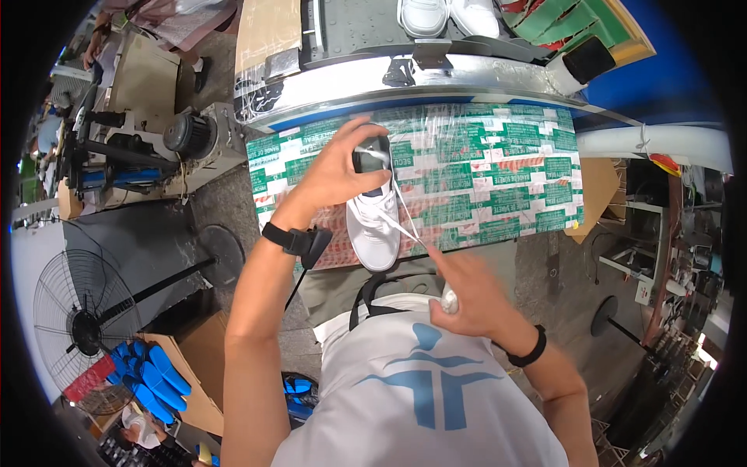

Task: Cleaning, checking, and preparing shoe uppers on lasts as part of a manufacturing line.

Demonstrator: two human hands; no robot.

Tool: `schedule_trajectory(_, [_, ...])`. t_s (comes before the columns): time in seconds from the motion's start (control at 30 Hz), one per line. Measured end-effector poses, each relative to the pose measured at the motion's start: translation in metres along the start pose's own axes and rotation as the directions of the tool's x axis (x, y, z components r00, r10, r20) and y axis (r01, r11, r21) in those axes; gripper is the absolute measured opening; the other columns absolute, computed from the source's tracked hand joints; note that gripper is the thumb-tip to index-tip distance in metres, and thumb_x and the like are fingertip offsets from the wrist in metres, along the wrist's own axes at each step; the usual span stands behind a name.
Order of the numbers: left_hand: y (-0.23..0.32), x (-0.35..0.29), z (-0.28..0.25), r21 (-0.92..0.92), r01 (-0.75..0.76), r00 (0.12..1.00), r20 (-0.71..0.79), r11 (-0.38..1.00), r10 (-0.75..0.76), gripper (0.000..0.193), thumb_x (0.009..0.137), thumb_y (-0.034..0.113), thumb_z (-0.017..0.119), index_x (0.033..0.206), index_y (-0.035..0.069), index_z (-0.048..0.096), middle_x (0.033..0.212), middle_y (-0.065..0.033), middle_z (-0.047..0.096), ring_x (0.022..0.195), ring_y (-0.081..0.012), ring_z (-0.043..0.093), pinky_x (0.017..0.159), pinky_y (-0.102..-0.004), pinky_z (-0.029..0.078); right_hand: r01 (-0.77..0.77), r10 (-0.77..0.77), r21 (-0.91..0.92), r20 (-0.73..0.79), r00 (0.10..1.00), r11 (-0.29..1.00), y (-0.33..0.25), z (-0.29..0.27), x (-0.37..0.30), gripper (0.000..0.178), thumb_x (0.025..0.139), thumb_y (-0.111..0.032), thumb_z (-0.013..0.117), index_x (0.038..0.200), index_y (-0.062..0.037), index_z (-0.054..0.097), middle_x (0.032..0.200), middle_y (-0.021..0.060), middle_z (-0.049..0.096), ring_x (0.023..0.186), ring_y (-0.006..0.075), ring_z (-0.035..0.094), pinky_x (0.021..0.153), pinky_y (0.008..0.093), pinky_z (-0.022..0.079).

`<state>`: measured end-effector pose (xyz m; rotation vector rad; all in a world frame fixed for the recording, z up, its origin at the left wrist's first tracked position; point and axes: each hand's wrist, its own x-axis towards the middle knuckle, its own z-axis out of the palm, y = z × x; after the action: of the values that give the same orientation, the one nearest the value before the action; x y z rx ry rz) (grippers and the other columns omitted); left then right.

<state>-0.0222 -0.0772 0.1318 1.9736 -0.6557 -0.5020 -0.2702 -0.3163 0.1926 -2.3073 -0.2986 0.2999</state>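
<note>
Shoe (375,247) lies on tape-covered bench (506,191), left hand (342,163) gripping its collar (366,161), right hand (476,292) apparently pinching lace (415,237); laces look threaded, no bow tied yet.

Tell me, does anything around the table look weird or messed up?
The tabletop looks odd: patchy green-and-white tape covers it. Beyond it, the metal rail has dark blotches, maybe worn spots.

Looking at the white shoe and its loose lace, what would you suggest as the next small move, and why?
Probably draw the lace slightly further with the right hand: it runs fairly straight from the white shoe to that hand's fingertips, while the left hand grips the shoe around its opening.
</note>
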Motion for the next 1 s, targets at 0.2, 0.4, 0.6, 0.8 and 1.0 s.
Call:
schedule_trajectory(0.2, [-0.005,0.001,0.004,-0.019,-0.009,0.999,0.039,1.0,0.01,0.072,0.084,0.021,0.09,0.151,0.013,0.065,0.173,-0.0234,0.044,0.167,-0.0379,0.036,0.131,-0.0501,0.036,0.111,-0.113,-0.024,-0.277,0.954,0.994,0.015,0.037,0.067,0.086,0.08,-0.022,0.085,0.155,0.0073,0.055,0.107,0.018,0.063,0.1,0.0384,0.063,0.088,0.0497,0.051])
schedule_trajectory(0.4, [-0.006,-0.001,-0.006,-0.063,0.01,1.0,0.03,0.998,-0.008,0.069,0.086,0.021,0.091,0.15,0.014,0.067,0.172,-0.0238,0.046,0.167,-0.0385,0.036,0.132,-0.0496,0.034,0.127,-0.153,-0.133,-0.213,0.965,0.983,0.014,0.04,0.052,0.084,0.081,-0.025,0.083,0.154,0.0079,0.055,0.11,0.0178,0.063,0.103,0.038,0.063,0.09,0.0497,0.05])
schedule_trajectory(0.6, [-0.002,-0.003,-0.002,-0.057,-0.009,1.0,0.023,0.998,0.01,0.069,0.087,0.026,0.091,0.15,0.014,0.067,0.172,-0.0236,0.046,0.167,-0.0386,0.035,0.131,-0.0526,0.034,0.202,-0.251,-0.192,-0.283,0.926,0.96,-0.007,0.038,0.052,0.088,0.08,-0.025,0.083,0.156,0.0087,0.054,0.108,0.0153,0.062,0.101,0.0349,0.061,0.091,0.0484,0.049])
schedule_trajectory(0.8, [-0.005,-0.006,-0.001,-0.068,0.049,0.998,0.053,0.997,-0.045,0.073,0.084,0.025,0.095,0.151,0.015,0.067,0.171,-0.0234,0.045,0.166,-0.0393,0.036,0.13,-0.0502,0.036,0.217,-0.278,-0.297,-0.182,0.943,0.93,0.002,0.065,0.092,0.09,0.077,-0.024,0.085,0.156,0.0075,0.055,0.106,0.0151,0.062,0.097,0.0358,0.061,0.09,0.0478,0.05])
schedule_trajectory(1.0, [-0.006,0.008,0.0,-0.044,-0.023,0.999,0.022,0.999,0.024,0.072,0.082,0.022,0.096,0.148,0.014,0.068,0.168,-0.0226,0.047,0.162,-0.039,0.041,0.13,-0.0479,0.038,0.188,-0.215,-0.135,-0.233,0.948,0.973,-0.018,0.07,0.102,0.083,0.079,-0.023,0.084,0.152,0.0086,0.058,0.1,0.0157,0.062,0.094,0.0374,0.063,0.085,0.0512,0.052])
